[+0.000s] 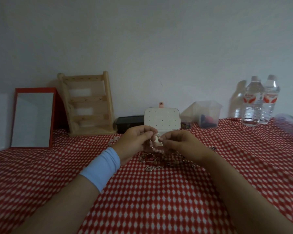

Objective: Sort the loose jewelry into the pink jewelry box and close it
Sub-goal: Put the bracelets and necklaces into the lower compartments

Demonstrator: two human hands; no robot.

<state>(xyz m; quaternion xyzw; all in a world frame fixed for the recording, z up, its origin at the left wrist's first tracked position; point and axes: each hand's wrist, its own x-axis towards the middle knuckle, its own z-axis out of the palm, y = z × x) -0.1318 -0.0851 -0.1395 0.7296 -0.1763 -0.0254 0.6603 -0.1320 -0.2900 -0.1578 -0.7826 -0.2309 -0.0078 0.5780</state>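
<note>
Over the red checked cloth (159, 200), the left hand (134, 141) and right hand (179, 142) meet, both pinching a pink beaded bracelet (156, 149), probably readying it for the open pink jewelry box (161, 120) just behind. The loose jewelry (157, 160) lies beneath.

Pink jewelry box (161, 120): open, its lid upright and facing the camera; the lid's inner panel is white with rows of small holes, and a pink snap tab (161, 104) sticks up from the top edge. The base is mostly hidden behind the hands.
Pink bead bracelet (155, 148): a strand of pale pink beads held in the air just in front of the box, pinched between the left hand (134, 141) and the right hand (181, 144).
Loose jewelry (152, 160): a tangled heap of thin chains and small pieces on the red-and-white cloth (159, 191), just below the hands; single pieces are too blurred to tell apart.
</note>
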